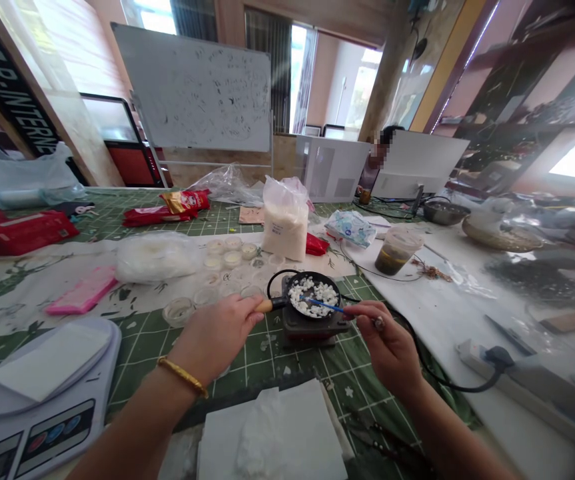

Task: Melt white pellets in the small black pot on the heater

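My left hand [222,331] is closed round the wooden handle of a small black frying pan [338,299]. The pan rests on a small dark electric hot plate [312,333]. White crumbly pieces [324,291] lie spread over its bottom. Between the fingers of my right hand [384,340] is a thin blue stick [328,306], its far end among the white pieces. Whether that end is flat or pointed, I cannot tell. Below the hot plate, a stack of white paper [312,427] with a crumpled tissue on it lies nearest me.
A kitchen scale [102,373] stands at the left, near a pink block [82,290]. Several small clear cups [177,311] and a bag of white granules [287,230] sit beyond the pan. At the right are a tub of dark liquid [394,253], a power strip [472,353] and its cable.
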A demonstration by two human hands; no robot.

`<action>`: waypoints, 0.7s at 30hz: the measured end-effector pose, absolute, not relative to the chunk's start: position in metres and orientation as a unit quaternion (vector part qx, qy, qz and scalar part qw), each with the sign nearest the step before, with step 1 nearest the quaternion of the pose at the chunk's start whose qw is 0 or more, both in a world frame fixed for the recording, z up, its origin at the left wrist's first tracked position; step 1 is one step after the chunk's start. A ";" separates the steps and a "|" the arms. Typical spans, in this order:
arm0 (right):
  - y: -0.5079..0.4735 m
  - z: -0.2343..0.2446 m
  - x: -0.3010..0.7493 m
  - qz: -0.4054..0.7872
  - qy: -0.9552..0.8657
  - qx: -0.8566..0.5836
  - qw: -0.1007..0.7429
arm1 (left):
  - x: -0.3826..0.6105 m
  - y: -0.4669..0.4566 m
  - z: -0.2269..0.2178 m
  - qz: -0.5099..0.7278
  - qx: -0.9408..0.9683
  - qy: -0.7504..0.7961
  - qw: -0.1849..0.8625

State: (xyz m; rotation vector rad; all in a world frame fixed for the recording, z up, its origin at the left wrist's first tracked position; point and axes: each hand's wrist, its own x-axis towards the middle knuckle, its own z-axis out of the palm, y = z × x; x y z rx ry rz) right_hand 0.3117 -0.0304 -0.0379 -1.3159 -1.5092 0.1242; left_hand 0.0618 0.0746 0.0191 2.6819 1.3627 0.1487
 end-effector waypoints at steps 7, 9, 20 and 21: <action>-0.033 -0.033 0.307 0.010 -0.688 -0.509 0.517 | 0.061 0.075 0.020 0.048 0.886 0.455 0.070; -0.031 -0.034 0.310 -0.025 -0.676 -0.540 0.501 | 0.061 0.075 0.020 0.051 0.886 0.454 0.077; -0.026 -0.039 0.311 0.013 -0.684 -0.548 0.482 | 0.063 0.075 0.020 0.049 0.889 0.450 0.066; -0.028 -0.038 0.313 0.018 -0.673 -0.545 0.500 | 0.063 0.075 0.020 0.050 0.889 0.450 0.066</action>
